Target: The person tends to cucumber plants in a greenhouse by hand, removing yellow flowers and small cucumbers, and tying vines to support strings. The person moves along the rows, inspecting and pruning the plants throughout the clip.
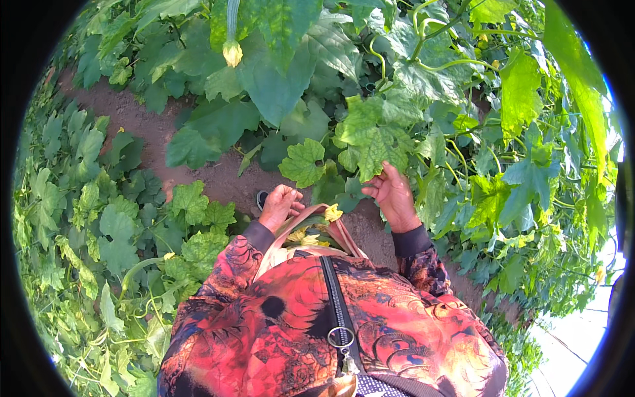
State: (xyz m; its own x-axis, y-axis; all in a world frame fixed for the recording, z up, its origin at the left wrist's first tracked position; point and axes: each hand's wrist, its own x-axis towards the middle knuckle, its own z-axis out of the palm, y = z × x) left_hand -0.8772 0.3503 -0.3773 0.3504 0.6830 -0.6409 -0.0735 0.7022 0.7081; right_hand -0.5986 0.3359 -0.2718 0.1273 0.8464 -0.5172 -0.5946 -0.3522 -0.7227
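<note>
My left hand (pixel 282 204) has its fingers curled above the strap of a cloth bag (pixel 342 238) in front of my body; whether it grips the strap is not plain. Inside the bag lie green gourds with yellow blossoms (pixel 306 237), one blossom (pixel 333 213) standing up at its rim. On the right, my right hand (pixel 389 191) is raised with fingers partly bent at the lower edge of a lobed green leaf (pixel 379 144); I cannot tell whether it touches the leaf. At the top, a slender gourd (pixel 232 22) hangs with a withered yellow blossom at its lower end.
Dense climbing vines (pixel 466 164) rise at the right and top. Lower leafy plants (pixel 119 238) fill the left, where a curved young gourd (pixel 136 270) shows. A strip of brown soil (pixel 144 119) runs between them. Part of a shoe (pixel 261 199) is visible beside my left hand.
</note>
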